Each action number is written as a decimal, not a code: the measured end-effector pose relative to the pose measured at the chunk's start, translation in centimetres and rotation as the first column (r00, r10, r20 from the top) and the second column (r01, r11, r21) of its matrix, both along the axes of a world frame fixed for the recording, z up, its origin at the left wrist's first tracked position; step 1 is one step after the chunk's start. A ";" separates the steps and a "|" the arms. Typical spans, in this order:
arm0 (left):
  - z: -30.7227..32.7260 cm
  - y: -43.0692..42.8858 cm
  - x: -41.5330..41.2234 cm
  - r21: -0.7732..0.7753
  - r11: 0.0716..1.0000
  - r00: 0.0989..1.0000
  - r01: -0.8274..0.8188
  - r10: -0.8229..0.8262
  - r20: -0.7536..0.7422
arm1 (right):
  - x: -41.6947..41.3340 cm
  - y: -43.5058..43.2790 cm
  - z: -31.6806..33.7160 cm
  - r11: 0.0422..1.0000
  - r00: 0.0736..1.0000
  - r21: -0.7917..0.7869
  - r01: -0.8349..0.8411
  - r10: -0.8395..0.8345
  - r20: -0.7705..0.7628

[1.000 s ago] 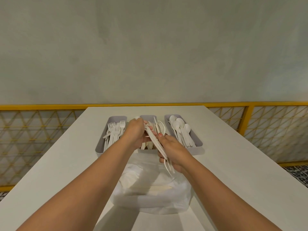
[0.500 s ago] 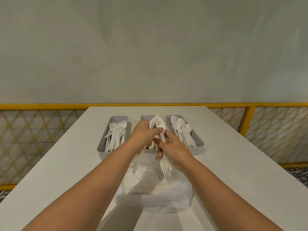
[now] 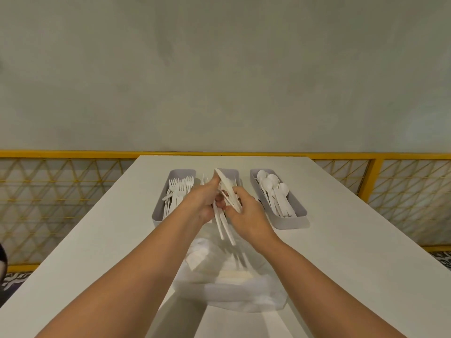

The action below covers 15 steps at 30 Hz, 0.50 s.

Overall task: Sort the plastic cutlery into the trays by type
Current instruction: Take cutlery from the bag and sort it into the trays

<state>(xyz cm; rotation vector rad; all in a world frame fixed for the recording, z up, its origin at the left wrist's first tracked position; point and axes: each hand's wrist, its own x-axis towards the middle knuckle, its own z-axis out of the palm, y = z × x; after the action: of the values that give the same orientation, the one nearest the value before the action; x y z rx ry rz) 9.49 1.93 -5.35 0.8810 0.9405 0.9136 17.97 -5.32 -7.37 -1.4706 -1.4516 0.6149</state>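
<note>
compared with half a second ago, the bundle of white cutlery point(image 3: 223, 215) is held lower and more splayed, its long ends now pointing down toward the plastic bag point(image 3: 231, 276) on the white table point(image 3: 341, 240). the bundle is gripped above the middle tray point(image 3: 234, 172), which is flanked by the fork tray point(image 3: 170, 191) and the spoon tray point(image 3: 292, 215). the left hand point(image 3: 202, 203) is closed around the bundle; the right hand point(image 3: 246, 215) pinches one flat piece point(image 3: 227, 189) between thumb and fingers.
</note>
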 end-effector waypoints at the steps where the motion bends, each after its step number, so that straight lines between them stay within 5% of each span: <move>1: -0.2 0.2 -0.1 0.002 1.000 1.000 -0.013 0.013 -0.020 | -0.2 0.0 0.2 1.000 1.000 -0.012 -0.013 0.013 -0.007; 15: 1.7 7.3 -6.8 0.008 0.989 0.957 -0.151 0.148 -0.250 | 0.5 0.7 1.0 0.952 0.883 -0.282 -0.122 -0.026 -0.469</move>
<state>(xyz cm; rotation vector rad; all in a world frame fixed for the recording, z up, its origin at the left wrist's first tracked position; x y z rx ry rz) 2.66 9.24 -3.69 0.9402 1.2426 0.9385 18.50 -4.65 -6.37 -1.3873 -1.0435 1.1822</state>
